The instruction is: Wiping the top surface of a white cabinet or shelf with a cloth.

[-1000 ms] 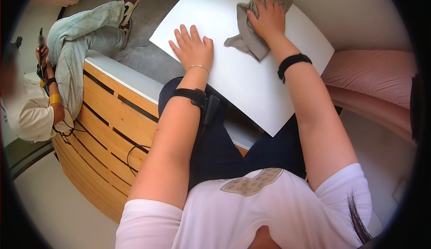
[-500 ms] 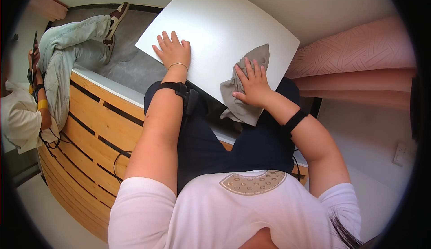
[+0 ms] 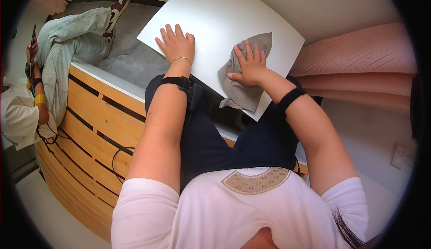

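A crumpled grey cloth (image 3: 244,97) lies on the right part of a white tabletop (image 3: 220,17), close to its near corner. Pressed flat on top of the cloth is my right hand (image 3: 251,67), fingers spread and thumb pointing left. My left hand (image 3: 178,48) rests palm down on the bare tabletop near its left edge, fingers apart, holding nothing. The part of the cloth beneath my right palm is hidden.
At the left, another person in light jeans (image 3: 63,47) sits on a slatted wooden bench (image 3: 107,114), holding a dark flat device (image 3: 32,44). A pink curtain (image 3: 354,56) hangs at the right, with a wall socket (image 3: 398,156) below. A thin black cable (image 3: 114,161) lies on the bench.
My right hand has pushed the cloth a little farther from me; its near corner, which hung past the table edge, now lies on the top. My left hand stays in place on the table.
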{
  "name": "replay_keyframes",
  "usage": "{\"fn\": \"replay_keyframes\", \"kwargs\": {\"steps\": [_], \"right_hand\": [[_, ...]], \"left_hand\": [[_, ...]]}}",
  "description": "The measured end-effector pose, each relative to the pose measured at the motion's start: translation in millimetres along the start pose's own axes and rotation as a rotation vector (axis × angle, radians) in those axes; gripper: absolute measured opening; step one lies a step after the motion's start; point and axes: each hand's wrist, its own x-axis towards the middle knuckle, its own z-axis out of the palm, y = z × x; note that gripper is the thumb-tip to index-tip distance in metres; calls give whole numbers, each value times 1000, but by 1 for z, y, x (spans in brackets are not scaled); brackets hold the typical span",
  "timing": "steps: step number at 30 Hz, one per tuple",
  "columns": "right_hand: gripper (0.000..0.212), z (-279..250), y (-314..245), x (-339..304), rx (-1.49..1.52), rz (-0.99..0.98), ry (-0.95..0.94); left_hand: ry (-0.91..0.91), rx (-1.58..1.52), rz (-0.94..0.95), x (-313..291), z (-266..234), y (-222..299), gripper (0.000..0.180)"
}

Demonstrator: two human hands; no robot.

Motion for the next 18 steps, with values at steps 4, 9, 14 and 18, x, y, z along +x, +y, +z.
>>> {"fn": "replay_keyframes", "kwargs": {"steps": [4,9,14,18], "right_hand": [[88,-9,-6,16,39,75,-32],[90,-4,-11,30,118,122,-7],[91,9,-18,30,192,222,66],[93,6,-19,19,216,334,160]], "left_hand": [[3,-11,12,-6,2,1,43],[48,17,42,-22,2,0,43],[56,4,106,-56,-4,-4,42],[92,-30,172,-91,-25,-9,43]]}}
